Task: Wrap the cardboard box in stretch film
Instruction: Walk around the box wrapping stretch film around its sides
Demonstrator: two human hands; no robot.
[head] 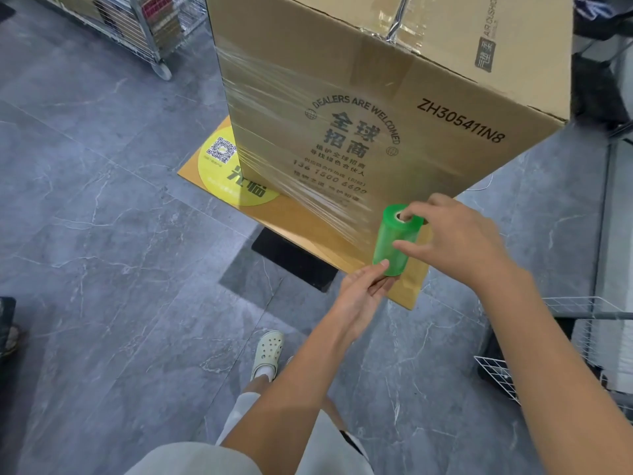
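Right grip (pixel 455 241) has a finger hooked into the top of the core of the green film roll (pixel 388 234), with the thumb pressed on its side. Left grip (pixel 359 299) pinches the bottom end, thumb on the green wall and fingers tucked underneath. So both are closed around the roll, which sits tilted between them.

Clear stretch film (pixel 291 132) runs up and left from the roll, laid tight over the near face of the big cardboard box (pixel 445 97), which is right behind the grips. The box stands on a flat cardboard sheet (pixel 298 217) with a yellow circle (pixel 222 173) on it, and that sheet reaches under both grips. Below them is grey marble floor (pixel 102 234) and the person's pale clog (pixel 269 349). Wire basket (pixel 496 375) sits off to the right.
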